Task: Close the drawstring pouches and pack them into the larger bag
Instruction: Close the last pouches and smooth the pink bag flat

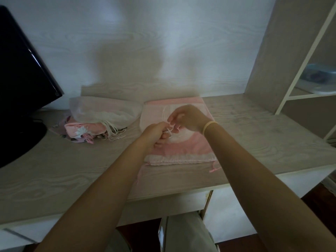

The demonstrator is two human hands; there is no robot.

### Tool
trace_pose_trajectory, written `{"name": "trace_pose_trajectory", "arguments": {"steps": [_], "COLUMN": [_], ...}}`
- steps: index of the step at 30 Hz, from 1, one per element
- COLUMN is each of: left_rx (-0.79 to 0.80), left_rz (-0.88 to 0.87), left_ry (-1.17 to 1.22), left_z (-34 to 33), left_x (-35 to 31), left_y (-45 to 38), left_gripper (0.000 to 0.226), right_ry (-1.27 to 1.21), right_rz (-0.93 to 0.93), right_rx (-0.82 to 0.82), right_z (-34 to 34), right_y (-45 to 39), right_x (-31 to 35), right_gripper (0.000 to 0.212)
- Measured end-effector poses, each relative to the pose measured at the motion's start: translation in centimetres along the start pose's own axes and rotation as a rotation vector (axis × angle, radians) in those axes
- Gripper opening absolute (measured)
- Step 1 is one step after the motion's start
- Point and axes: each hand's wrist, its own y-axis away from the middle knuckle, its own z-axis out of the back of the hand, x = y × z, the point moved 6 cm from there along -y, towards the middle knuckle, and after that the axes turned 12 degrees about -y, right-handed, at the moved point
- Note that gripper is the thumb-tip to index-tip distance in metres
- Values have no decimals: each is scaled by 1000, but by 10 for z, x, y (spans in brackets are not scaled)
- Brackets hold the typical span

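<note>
A large pink and white drawstring bag (190, 150) lies flat on the desk in front of me. On top of it lies a pale white pouch (154, 115) with white cords (170, 130). My left hand (154, 133) grips the pouch's gathered mouth and cord. My right hand (187, 117) pinches the cord ends just above and to the right of it. To the left sits a pile of further pouches (101, 120), a white one on top of pink and flowered ones, their cords hanging loose.
A black monitor (23, 84) stands at the far left of the wooden desk (63, 170). A shelf unit (298, 73) rises at the right with a clear container (320, 77) on it. The desk's front edge is near my elbows.
</note>
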Motion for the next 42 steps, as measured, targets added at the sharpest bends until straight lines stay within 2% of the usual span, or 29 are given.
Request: {"name": "trace_pose_trajectory", "arguments": {"steps": [2, 4, 8, 11, 13, 18, 21, 24, 29, 33, 36, 39, 42], "left_rx": [-8, -24, -6, 0, -29, -216, -279, -271, -338, -372, -410, -440, -444], "left_rz": [20, 59, 103, 103, 70, -94, -165, -237, -281, -266, -225, -210, -199], "left_ry": [80, 156, 206, 220, 180, -64, -273, -390, -434, -384, -328, -313, -312], "left_z": [3, 5, 5, 6, 10, 28, 27, 21, 21, 21, 24, 27, 30], "left_x": [0, 1, 2, 4, 6, 2, -7, -14, -16, -11, -8, -9, -13], "left_y": [-2, 0, 2, -1, -3, 2, 4, 6, 9, 13, 15, 15, 17], "left_gripper": [23, 23, 21, 15, 18, 20, 15, 2, 20, 12, 20, 20, 8], "right_ry": [37, 69, 127, 136, 185, 267, 198, 83, 33, 32, 20, 11, 54], "right_rz": [73, 143, 253, 243, 233, 179, 159, 191, 133, 97, 96, 149, 213], "right_rx": [-7, -26, -191, -195, -163, -124, -78, -55, -35, -74, -117, -179, -233], "right_z": [-9, -15, -16, -17, -16, -4, -7, -16, -26, -27, -28, -27, -26], "right_y": [6, 8, 10, 10, 12, 15, 16, 15, 10, 10, 11, 12, 12], "right_x": [-7, -14, -16, -15, -15, -18, -17, -12, -13, -14, -16, -17, -14], "right_gripper": [16, 19, 9, 5, 8, 12, 16, 22, 22, 18, 15, 13, 11]}}
